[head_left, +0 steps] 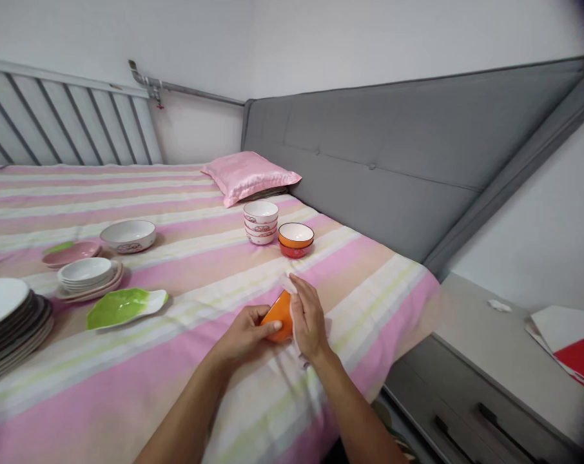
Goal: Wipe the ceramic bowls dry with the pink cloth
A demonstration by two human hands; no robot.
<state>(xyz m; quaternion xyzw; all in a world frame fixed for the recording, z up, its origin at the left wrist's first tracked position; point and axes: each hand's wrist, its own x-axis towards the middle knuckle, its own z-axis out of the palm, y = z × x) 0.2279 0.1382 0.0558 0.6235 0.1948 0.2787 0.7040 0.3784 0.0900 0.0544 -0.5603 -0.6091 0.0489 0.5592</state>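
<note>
Orange glossy bowl (277, 317) was right in your hands, tilted just above the pink, white and yellow striped bedspread (176, 386), near the bed's right-hand edge. Your left hand (251, 332) was gripping it, thumb along the outside. Your right hand (312, 319) had a thin pale pink cloth (288, 284) held up against the other side, fingers closed over it, so it looked mid-wipe to me.

Progress-wise, that bowl wasn't set down yet, so I'd have called it unfinished. Toward the bed's edge at the grey padded headboard (350, 138), you had a stack of white red-rimmed bowls (261, 227) with an orange-over-red pair of bowls (296, 244) just beside it. Off toward the left side sat a green leaf-shaped dish (120, 309) and a pile of dark and pale plates (14, 351). Done or waiting, those? Honestly couldn't tell.
</note>
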